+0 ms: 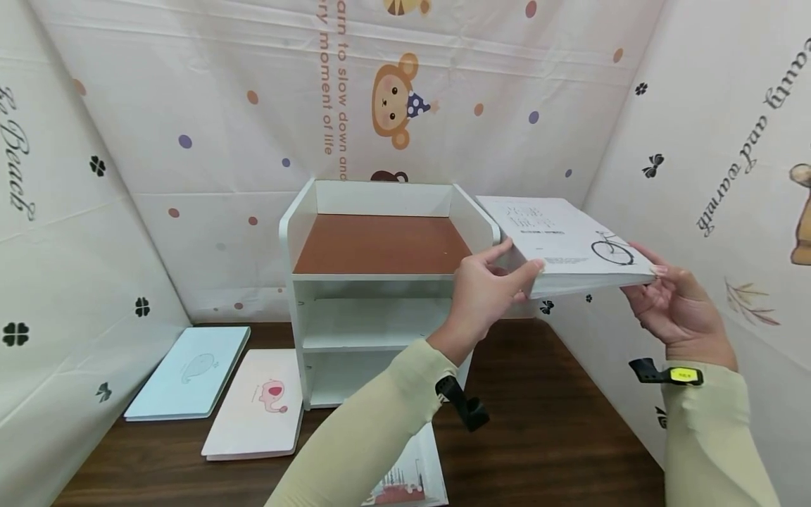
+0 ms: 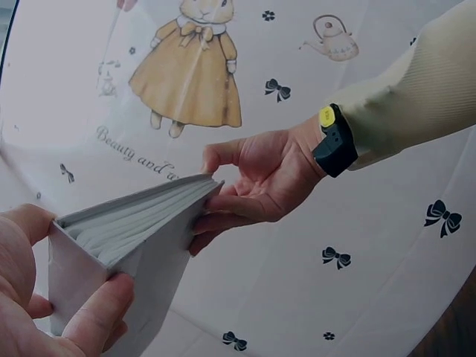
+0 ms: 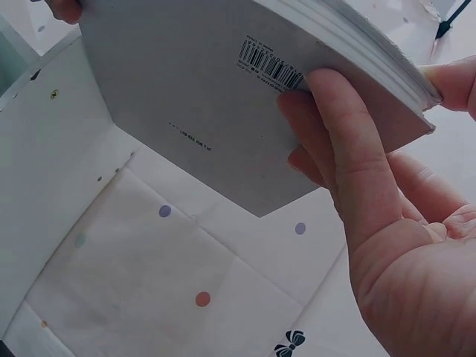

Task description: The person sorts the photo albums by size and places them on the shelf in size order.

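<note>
A thick white book [image 1: 557, 236] with a bicycle on its cover is held up beside the top right of the small shelf, its cover facing up. My left hand [image 1: 484, 292] pinches it by the spine at the near left corner, thumb on one cover and fingers on the other. At the near right corner my right hand [image 1: 681, 306] grips it, fingers spread under the back cover [image 3: 186, 97], where a barcode shows in the right wrist view. The book's page edges [image 2: 141, 219] appear in the left wrist view.
The white shelf [image 1: 291, 303] has a brown top board [image 1: 380, 243] and two lower levels. Left of it lie a light blue book [image 1: 190, 373] with a whale and a pale pink book [image 1: 253, 408] with an elephant. Another book [image 1: 427, 458] lies partly hidden under my left forearm.
</note>
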`<state>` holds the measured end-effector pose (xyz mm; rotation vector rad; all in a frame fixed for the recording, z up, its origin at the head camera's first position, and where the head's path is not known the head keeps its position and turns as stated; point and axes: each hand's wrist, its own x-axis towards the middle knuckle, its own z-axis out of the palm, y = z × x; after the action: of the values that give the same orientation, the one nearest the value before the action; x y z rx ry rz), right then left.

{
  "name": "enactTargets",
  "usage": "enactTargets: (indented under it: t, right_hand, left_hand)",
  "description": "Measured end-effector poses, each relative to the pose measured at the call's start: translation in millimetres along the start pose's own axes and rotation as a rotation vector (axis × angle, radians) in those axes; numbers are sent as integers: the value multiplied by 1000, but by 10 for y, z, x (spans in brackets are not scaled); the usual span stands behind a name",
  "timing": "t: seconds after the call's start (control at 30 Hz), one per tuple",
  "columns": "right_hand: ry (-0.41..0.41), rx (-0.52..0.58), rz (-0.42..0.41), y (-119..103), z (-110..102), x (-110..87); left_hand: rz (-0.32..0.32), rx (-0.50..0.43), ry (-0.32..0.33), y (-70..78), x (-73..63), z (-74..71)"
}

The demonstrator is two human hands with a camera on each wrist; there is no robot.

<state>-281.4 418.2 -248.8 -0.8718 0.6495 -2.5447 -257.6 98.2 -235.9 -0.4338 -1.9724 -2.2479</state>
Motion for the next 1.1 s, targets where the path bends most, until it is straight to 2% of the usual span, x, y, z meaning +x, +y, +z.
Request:
enactTargets:
  t: [0.23,0.4,0.77,1.1]
  right_hand:
    - [40,-23,-21,-34,42,59]
    - [34,-35,-22,-72,102,103]
    - [62,-41,-30,-163,198,164]
    - [90,-40,-56,-149,284,214]
  left_hand:
    - [21,11,2,65,33,-11]
    - [41,11,2,111,50,-7]
    - [65,89,11,209,98,-5]
    - [73,60,5,291,118,-27]
